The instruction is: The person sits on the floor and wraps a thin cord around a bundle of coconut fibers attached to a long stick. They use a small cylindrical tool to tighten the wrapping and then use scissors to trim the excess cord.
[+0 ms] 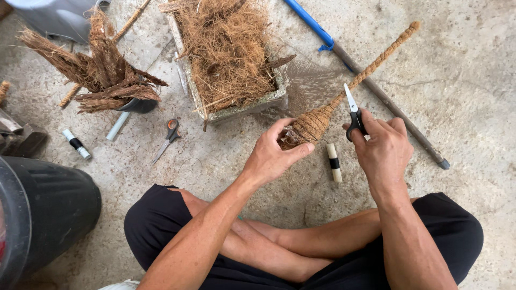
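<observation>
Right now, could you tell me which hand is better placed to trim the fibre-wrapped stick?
Probably the right hand: it already holds the scissors, blades pointing up beside the stick. The left hand is busy gripping its thick end.

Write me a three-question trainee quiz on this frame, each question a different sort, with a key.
1. True or false: the right hand holds black-handled scissors.
2. What does the left hand grip?
a) the fibre-wrapped stick
b) the blue-ended pole
c) the black bin
3. Fill in: loose brown fibre fills the ____ on the concrete floor.

Key: 1 true; 2 a, at its thick lower end; 3 tray, a shallow rectangular one beyond the hands.
</observation>
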